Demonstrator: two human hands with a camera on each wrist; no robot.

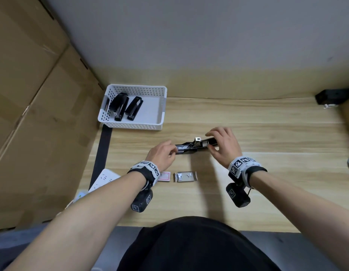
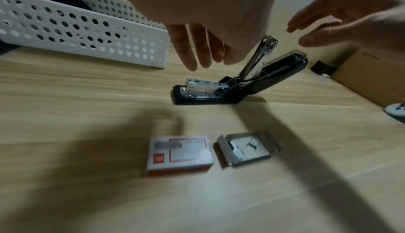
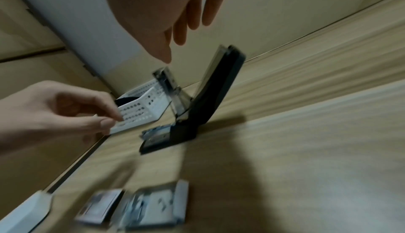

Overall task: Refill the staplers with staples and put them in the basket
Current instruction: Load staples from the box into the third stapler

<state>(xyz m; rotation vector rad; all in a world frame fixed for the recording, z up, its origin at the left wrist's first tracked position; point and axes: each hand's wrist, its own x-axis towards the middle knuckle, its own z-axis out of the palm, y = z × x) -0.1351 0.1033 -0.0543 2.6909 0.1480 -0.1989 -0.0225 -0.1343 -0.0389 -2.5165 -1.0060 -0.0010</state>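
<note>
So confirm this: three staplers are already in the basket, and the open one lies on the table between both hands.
Not quite: the basket holds two staplers, not three, as the head view shows. The rest stands: the open stapler lies on the table between the left hand and the right hand.

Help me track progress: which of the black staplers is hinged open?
The black stapler on the wooden table, between the two hands, stands open with its top swung up. The two black staplers in the white perforated basket lie closed.
</note>
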